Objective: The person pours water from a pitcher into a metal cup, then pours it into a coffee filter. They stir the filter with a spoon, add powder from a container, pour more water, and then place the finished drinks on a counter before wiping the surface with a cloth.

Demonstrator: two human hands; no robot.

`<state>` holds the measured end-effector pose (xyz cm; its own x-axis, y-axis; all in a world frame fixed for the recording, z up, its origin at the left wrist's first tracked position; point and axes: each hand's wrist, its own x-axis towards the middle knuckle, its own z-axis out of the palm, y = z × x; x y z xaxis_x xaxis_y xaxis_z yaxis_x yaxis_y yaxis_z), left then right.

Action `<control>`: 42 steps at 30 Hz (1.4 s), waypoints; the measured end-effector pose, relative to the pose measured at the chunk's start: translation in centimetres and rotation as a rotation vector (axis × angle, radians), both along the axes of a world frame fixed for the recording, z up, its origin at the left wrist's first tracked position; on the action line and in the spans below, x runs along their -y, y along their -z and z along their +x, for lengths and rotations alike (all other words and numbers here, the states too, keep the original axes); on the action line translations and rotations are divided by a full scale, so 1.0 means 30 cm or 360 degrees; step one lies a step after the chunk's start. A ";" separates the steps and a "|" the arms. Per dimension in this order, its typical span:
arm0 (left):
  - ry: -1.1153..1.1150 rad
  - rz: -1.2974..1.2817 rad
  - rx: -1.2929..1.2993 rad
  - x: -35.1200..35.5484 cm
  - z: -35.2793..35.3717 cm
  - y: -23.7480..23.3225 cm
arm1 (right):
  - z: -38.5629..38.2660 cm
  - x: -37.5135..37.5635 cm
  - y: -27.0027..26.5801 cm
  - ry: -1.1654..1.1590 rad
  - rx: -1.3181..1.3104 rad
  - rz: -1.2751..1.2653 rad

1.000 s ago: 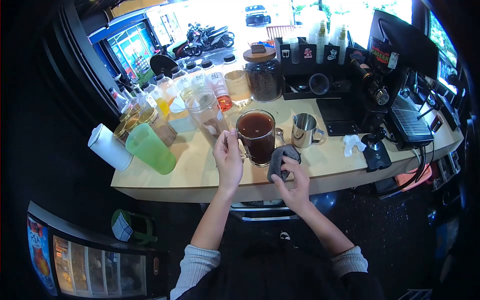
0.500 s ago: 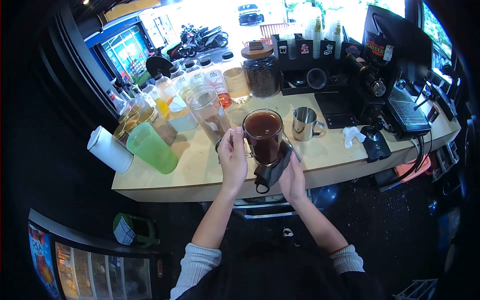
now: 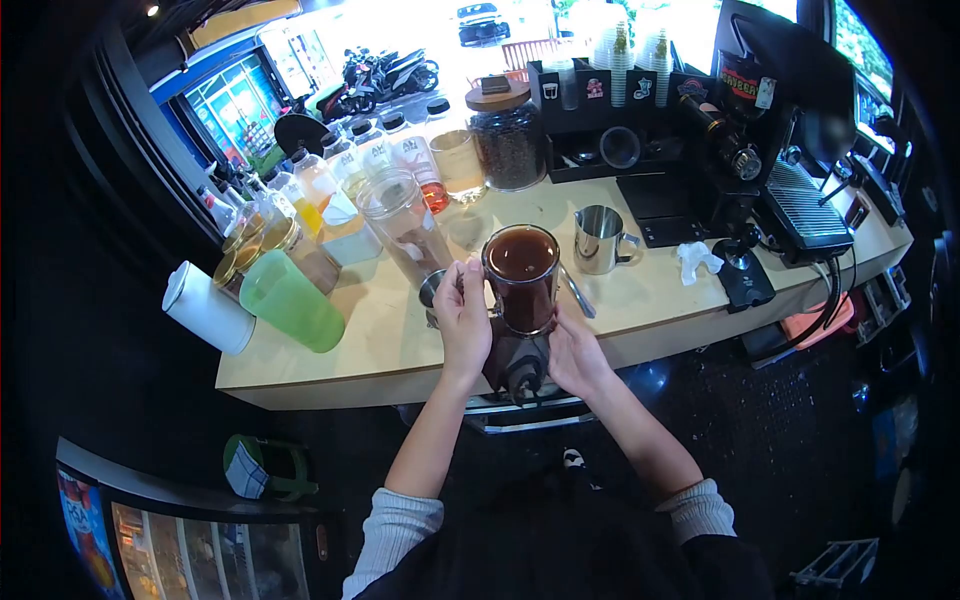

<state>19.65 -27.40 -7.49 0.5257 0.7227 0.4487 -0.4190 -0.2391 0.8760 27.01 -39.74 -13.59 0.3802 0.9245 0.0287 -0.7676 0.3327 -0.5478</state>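
A clear glass mug (image 3: 522, 285) of dark brown drink is held up over the counter's front edge. My left hand (image 3: 465, 335) is closed round its handle on the left side. My right hand (image 3: 580, 358) is below and to the right of the mug, its fingers closed on a dark cloth (image 3: 517, 362) that hangs beneath the mug. Whether the cloth presses against the glass base is hard to make out. A steel milk pitcher (image 3: 598, 240) stands on the counter just behind and to the right. Near the mug lies a metal spoon handle (image 3: 577, 293).
On the wooden counter (image 3: 400, 340) stand a green tumbler (image 3: 292, 303), a white canister (image 3: 208, 308), a clear jug (image 3: 405, 225) and several bottles. A coffee bean jar (image 3: 507, 140) is at the back. Right are a crumpled tissue (image 3: 697, 262) and an espresso machine (image 3: 800, 220).
The cloth has moved down from the mug's right side to below it, and my right hand has shifted slightly down and left. The mug stays in my left hand.
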 end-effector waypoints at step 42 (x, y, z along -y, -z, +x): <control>0.0185 -0.0120 -0.0015 0.013 0.073 0.034 | 0.138 0.091 0.034 0.0393 0.0051 -0.0564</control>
<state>21.83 -27.79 -8.51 0.6120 0.6880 0.3900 -0.4316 -0.1226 0.8937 31.15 -42.46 -14.61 0.5951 0.7608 -0.2587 -0.6693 0.2910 -0.6837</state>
